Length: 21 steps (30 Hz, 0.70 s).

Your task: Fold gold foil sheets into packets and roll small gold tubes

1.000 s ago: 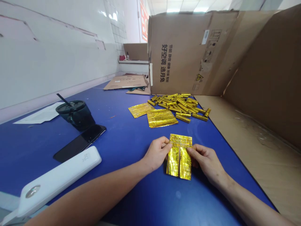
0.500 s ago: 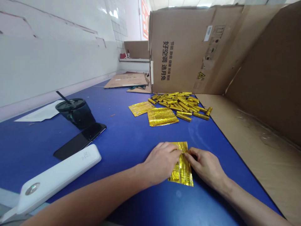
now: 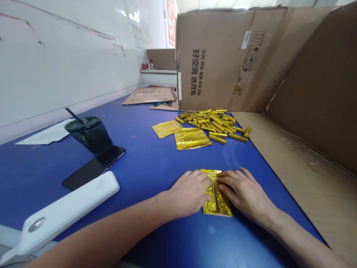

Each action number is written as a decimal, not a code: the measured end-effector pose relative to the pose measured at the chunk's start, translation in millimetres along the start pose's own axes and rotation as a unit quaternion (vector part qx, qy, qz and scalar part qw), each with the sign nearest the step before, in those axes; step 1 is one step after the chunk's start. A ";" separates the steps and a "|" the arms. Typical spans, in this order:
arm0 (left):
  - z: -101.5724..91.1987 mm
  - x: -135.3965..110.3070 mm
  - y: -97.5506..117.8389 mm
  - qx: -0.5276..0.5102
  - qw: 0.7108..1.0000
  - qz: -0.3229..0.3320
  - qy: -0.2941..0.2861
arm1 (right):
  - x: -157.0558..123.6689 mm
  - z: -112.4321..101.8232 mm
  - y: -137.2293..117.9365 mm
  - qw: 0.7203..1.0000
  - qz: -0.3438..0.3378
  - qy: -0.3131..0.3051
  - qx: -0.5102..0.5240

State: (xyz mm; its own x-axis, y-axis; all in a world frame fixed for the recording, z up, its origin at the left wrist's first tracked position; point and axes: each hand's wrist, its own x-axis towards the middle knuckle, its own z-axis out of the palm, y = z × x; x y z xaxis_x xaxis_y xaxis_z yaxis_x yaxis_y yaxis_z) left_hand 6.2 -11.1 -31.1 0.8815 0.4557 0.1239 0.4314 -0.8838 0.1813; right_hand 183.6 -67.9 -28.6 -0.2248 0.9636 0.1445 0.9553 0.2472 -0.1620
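Note:
A folded gold foil sheet (image 3: 216, 201) lies on the blue table (image 3: 156, 163) near its front edge. My left hand (image 3: 188, 193) rests flat on the sheet's left half, fingers stretched out. My right hand (image 3: 244, 193) presses flat on its right half, fingers extended toward the middle crease. Farther back lie two flat gold foil sheets (image 3: 191, 138) and a pile of rolled gold foil sticks (image 3: 214, 124).
A dark cup with a straw (image 3: 89, 134), a black phone (image 3: 93, 167) and a white oblong device (image 3: 67, 212) sit at the left. A large open cardboard box (image 3: 251, 63) stands behind and along the right. White paper (image 3: 47, 136) lies by the wall.
The sheet, held up by its top edge a second ago, now lies pressed on the table. Both hands have moved onto it and flattened out.

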 end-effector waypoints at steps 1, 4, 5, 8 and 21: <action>-3.0 -0.7 -2.2 -0.003 1.000 0.003 -0.011 | -1.5 -2.9 1.7 1.000 0.000 -0.018 0.004; -12.4 -3.5 -10.3 -0.028 0.997 0.044 -0.052 | -6.8 -12.3 8.1 0.995 -0.012 -0.091 0.027; -14.8 -4.4 -12.8 -0.036 0.996 0.058 -0.065 | -8.3 -15.1 9.9 0.992 -0.016 -0.117 0.035; -18.6 -5.9 -17.1 -0.054 0.993 0.070 -0.081 | -10.3 -21.1 11.6 0.983 -0.010 -0.174 0.050; -18.8 -5.5 -14.2 -0.069 0.993 0.072 -0.070 | -9.3 -23.7 14.0 0.982 -0.028 -0.158 0.103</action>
State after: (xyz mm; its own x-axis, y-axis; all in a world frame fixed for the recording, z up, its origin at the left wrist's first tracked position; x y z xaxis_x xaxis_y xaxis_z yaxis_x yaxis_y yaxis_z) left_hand -8.4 1.0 -16.0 0.9541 0.2987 0.0238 0.2776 -0.9111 0.3045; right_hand 203.7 -75.8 -9.1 -0.3555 0.9232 -0.1459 0.8878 0.2848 -0.3615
